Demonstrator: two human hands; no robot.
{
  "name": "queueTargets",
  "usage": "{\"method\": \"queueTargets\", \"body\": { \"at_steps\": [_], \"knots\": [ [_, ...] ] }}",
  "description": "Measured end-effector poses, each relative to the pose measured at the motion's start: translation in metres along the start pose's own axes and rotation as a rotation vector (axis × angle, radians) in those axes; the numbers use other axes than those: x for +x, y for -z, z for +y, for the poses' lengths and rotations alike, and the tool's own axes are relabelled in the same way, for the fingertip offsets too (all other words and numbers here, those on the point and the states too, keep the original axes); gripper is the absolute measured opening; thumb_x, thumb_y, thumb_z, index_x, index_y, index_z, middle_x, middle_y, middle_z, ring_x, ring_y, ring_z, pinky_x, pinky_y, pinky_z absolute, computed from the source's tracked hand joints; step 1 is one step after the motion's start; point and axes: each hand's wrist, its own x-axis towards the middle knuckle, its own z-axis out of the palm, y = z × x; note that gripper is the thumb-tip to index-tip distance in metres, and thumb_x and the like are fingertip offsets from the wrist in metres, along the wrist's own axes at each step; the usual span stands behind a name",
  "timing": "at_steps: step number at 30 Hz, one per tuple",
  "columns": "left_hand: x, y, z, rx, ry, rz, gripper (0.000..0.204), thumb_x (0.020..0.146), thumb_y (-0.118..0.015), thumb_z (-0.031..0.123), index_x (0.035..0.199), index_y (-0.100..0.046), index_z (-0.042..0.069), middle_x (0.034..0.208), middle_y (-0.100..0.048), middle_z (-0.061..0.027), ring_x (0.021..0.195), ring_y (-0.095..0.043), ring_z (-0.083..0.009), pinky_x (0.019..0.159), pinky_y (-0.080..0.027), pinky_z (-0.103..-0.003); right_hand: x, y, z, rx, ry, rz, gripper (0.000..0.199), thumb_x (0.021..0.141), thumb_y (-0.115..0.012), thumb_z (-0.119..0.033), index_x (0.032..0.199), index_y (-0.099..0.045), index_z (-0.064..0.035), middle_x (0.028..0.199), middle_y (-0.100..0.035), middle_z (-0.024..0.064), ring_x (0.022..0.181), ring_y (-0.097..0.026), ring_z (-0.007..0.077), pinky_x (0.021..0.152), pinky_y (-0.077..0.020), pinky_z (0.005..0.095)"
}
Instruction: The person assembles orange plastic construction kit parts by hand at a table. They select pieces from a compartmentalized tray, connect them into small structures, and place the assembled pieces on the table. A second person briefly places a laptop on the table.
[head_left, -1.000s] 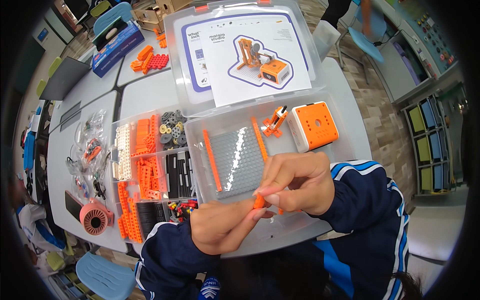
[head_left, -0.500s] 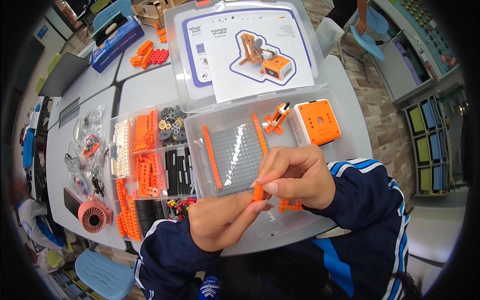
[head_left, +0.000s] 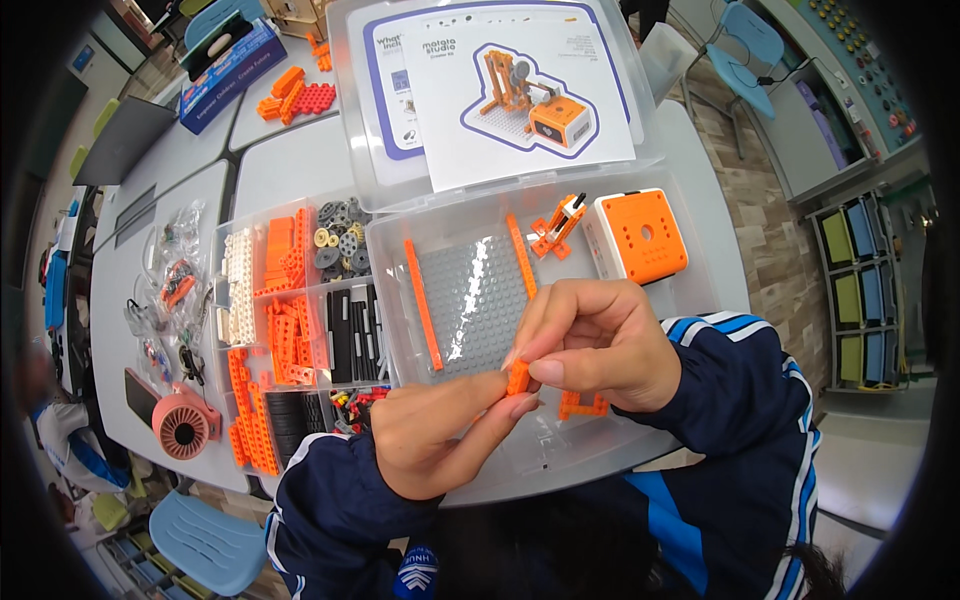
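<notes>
Piece (head_left: 517, 378), orange, pinched between left grip (head_left: 432, 438) and right grip (head_left: 605, 345); exact shape unclear.

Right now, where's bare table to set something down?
The table is bare between loose bricks, lid and sorter, and right of the lid. Crowded: around the bags and fan, and around your left hand and right hand.

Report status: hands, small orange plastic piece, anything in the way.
Left hand, right hand: both pinching small orange plastic piece. Piece above clear plastic tray, near grey rectangular studded plastic baseplate. Nothing seen blocking either hand.
</notes>
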Motion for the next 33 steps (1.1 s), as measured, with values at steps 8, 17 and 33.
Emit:
{"method": "queueTargets", "body": {
  "at_steps": [8, 17, 33],
  "knots": [
    [0.002, 0.002, 0.003, 0.036, -0.057, -0.02, 0.016, 0.087, -0.078, 0.0, 0.102, -0.073, -0.003, 0.078, -0.073, -0.0118, 0.062, -0.072, -0.023, 0.053, -0.054, -0.03, 0.001, 0.002, 0.002, -0.023, 0.041, -0.023, 0.012, 0.085, -0.071, 0.009, 0.083, -0.067, -0.0021, 0.097, -0.067, 0.0122, 0.097, -0.066, 0.0215, 0.088, -0.0539, 0.0333],
    [0.002, 0.0, 0.0, 0.068, -0.197, 0.002, 0.022, 0.084, -0.078, -0.004, 0.105, -0.072, -0.006, 0.084, -0.074, -0.0148, 0.064, -0.073, -0.0254, 0.055, -0.056, -0.03, 0.0, 0.005, 0.017, -0.056, 0.175, -0.076, 0.01, 0.083, -0.074, 0.01, 0.083, -0.07, 0.0012, 0.093, -0.068, 0.0117, 0.09, -0.065, 0.0175, 0.081, -0.0509, 0.0292],
    [0.001, 0.001, -0.002, 0.029, -0.179, 0.001, 0.017, 0.08, -0.077, -0.007, 0.096, -0.072, -0.007, 0.08, -0.073, -0.0154, 0.059, -0.071, -0.0267, 0.05, -0.054, -0.03, -0.001, 0.002, 0.019, -0.158, 0.217, -0.061, 0.01, 0.079, -0.076, 0.009, 0.078, -0.072, -0.0006, 0.087, -0.07, 0.0112, 0.089, -0.066, 0.0192, 0.079, -0.0515, 0.0307]
  ]
}}
